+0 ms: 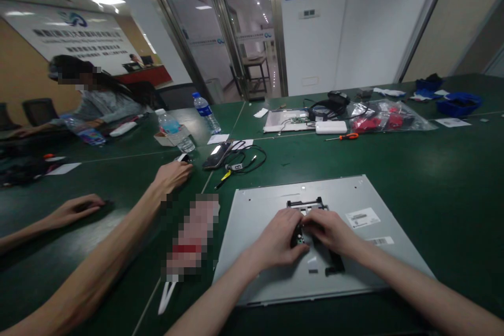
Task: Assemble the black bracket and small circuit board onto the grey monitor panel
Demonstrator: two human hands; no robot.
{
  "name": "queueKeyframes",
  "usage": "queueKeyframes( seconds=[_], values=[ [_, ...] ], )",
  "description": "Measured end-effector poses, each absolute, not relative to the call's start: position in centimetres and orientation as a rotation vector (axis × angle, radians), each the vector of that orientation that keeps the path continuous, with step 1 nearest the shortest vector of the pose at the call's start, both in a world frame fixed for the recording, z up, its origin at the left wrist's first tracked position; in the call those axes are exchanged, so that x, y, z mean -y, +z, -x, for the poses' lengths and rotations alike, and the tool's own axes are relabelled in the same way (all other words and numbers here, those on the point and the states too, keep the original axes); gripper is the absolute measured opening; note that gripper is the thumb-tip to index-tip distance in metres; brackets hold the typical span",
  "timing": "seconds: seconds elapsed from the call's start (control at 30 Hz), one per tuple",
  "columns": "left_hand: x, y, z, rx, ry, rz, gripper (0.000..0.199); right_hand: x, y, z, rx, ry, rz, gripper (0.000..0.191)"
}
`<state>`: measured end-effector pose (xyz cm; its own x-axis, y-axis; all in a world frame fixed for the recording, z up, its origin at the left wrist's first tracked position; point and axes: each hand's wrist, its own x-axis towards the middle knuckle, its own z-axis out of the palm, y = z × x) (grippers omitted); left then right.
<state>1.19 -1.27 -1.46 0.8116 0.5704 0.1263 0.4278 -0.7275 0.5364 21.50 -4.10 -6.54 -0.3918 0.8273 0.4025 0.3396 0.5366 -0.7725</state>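
From where I stood, the person's 2 bare hands were bent over a pale grey, flat rectangular metal panel (252,220), which lay near on the dark green tabletop (397,168). The left hand (281,239) curved over the left side of a black plastic bracket (305,202) at the panel's middle, its thumb somewhat apart from its fingers; a small green circuit board (301,237) showed in that gap. The right hand (328,228) was narrow, fingertips drawn together just beside the left ones, but I could not tell whether either hand gripped anything, since the fingers hid the contact. Done well, I judged, such work wanted light fingertip pressure at the board's edges, nothing leaning on its components, the bracket steadied and the panel flat. As for writing, 2 white printed labels sat on the panel's right: the farther label (362,217) bore a barcode and tiny print, the nearer label (381,240) dark bars, neither readable to me. Far left, a large white wall sign (79,37) carried a blue-green swirl logo above blurred Chinese characters. A clear plastic bottle with a blue label (205,110) stood far off, its brand illegible.
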Motion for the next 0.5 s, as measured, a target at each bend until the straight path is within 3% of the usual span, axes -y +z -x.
queueKeyframes(
  seconds=[0.17,0.5],
  values=[
    [1.3,-1.4,-1.2,-0.716,0.382,-2.524,0.033,4.6,-5.1,-22.0,2.035,0.745,0.981,0.011],
    [1.6,-1.2,-1.2,-0.696,0.392,-2.545,0.034,5.0,-5.1,-22.0,2.12,0.706,1.008,0.017]
  ],
)
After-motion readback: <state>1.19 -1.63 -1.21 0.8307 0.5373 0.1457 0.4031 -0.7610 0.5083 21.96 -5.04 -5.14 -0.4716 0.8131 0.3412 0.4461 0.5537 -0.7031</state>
